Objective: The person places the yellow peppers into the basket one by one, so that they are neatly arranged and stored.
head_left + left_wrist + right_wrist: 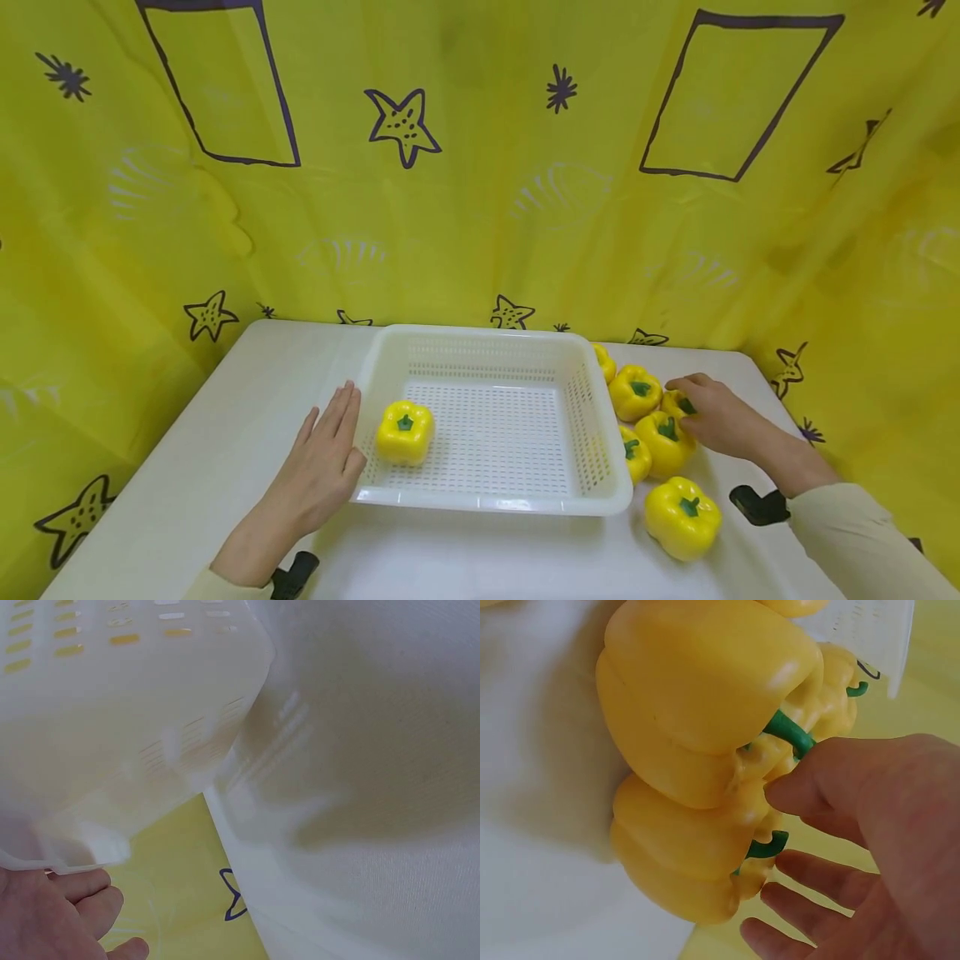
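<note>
Right hand (718, 414), thumb and fingers apart, at a glossy, lobed yellow pepper (674, 403).
Left hand (318, 467), fingers straight, against a white, slotted plastic basket (495, 503).

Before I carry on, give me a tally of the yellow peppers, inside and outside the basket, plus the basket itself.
White basket: 1
Yellow pepper inside: 1
Yellow peppers outside: 6
Total visible: 8

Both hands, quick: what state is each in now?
Left hand: open, fingers straight beside the white perforated plastic basket.
Right hand: open at a yellow bell pepper; contact cannot be told.
</note>
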A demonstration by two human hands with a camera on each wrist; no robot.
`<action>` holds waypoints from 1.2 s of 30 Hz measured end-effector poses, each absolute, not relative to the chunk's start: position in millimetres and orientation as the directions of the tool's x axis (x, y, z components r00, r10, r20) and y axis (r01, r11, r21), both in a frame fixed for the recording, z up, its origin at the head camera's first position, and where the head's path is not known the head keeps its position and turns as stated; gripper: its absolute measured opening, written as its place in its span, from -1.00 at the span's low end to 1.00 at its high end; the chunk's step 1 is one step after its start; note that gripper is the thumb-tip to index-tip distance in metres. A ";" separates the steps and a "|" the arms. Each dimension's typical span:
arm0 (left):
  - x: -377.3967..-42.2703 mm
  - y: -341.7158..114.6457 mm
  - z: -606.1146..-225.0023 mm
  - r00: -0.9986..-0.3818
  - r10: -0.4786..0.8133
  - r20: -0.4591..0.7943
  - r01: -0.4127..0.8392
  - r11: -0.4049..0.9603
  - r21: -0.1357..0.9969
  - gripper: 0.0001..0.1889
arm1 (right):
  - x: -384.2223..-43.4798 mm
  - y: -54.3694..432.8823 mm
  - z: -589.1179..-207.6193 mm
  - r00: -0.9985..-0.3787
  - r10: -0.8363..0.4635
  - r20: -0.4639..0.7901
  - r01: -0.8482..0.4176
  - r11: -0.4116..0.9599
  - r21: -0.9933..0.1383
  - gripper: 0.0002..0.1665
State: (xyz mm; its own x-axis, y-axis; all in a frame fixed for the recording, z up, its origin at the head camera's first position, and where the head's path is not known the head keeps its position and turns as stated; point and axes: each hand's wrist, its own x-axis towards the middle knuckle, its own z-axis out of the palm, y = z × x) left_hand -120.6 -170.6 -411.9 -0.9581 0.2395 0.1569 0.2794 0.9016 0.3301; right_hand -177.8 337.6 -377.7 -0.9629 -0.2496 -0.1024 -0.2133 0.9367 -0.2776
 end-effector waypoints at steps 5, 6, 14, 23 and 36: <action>-120.9 -170.5 -412.5 -0.958 0.237 0.162 0.278 0.902 0.329 -0.28 | -180.0 343.1 -379.2 -0.961 -0.269 -0.069 -0.243 0.934 -0.261 -0.41; -121.0 -170.3 -412.4 -0.958 0.236 0.163 0.278 0.902 0.331 -0.28 | -180.7 344.4 -379.6 -0.960 -0.272 -0.069 -0.246 0.933 -0.262 -0.41; -120.6 -169.6 -413.2 -0.958 0.236 0.163 0.278 0.902 0.330 -0.28 | -185.4 347.5 -382.0 -0.956 -0.276 -0.104 -0.237 0.929 -0.285 -0.41; -120.1 -169.9 -414.4 -0.959 0.232 0.161 0.274 0.900 0.339 -0.27 | -192.2 349.7 -381.9 -0.944 -0.294 -0.148 -0.245 0.927 -0.283 -0.42; -121.0 -169.2 -415.3 -0.961 0.226 0.161 0.268 0.904 0.334 -0.27 | -191.2 359.2 -381.5 -0.945 -0.269 -0.185 -0.213 0.937 -0.275 -0.58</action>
State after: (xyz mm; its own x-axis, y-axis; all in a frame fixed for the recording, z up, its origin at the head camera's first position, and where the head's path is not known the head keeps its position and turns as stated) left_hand -121.0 -169.2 -415.3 -0.9608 0.2258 0.1608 0.2682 0.9037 0.3338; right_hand -191.2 359.2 -381.5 -0.9450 -0.2695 -0.1855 -0.2133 0.9374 -0.2752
